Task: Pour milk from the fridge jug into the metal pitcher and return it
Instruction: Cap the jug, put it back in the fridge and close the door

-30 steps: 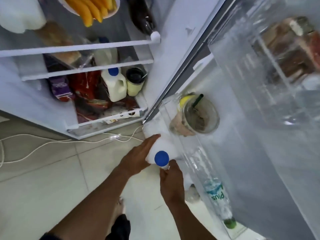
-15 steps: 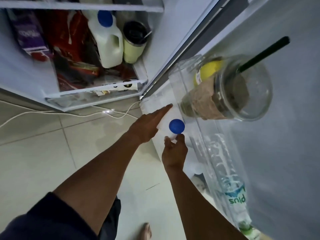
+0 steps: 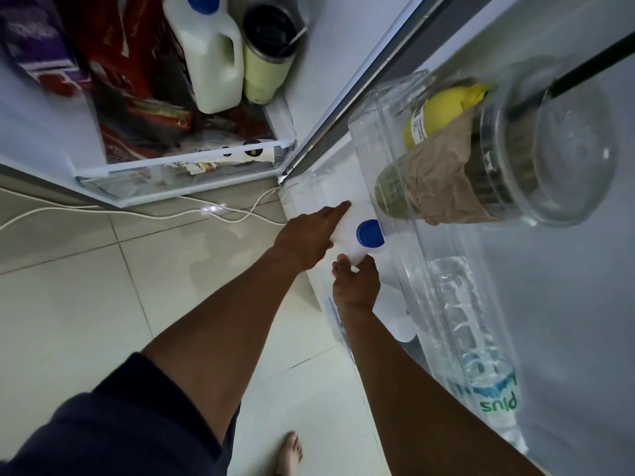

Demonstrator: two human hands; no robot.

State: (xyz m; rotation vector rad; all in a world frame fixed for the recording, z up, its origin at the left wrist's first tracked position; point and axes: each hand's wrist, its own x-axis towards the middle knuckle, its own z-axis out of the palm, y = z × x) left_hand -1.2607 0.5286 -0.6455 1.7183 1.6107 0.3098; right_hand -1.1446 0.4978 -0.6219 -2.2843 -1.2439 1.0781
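A white milk jug [image 3: 347, 231] with a blue cap [image 3: 370, 233] stands in the lowest shelf of the open fridge door [image 3: 309, 176]. My left hand [image 3: 309, 233] lies against the jug's left side with straight fingers. My right hand [image 3: 355, 283] grips the jug's handle just below the cap. The jug's lower body is hidden by my hands and the shelf wall. The metal pitcher is not in view.
A second milk jug [image 3: 209, 60] and a pale green tumbler [image 3: 266, 60] stand inside the fridge. The upper door shelf [image 3: 378, 132] holds a lidded plastic cup [image 3: 515, 159] and a lemon [image 3: 443, 115]. A water bottle [image 3: 481, 379] lies lower down. White cables [image 3: 103, 209] cross the tiled floor.
The view has dropped closer to the door shelf. The jug has sunk lower into the door shelf, both hands staying on it.
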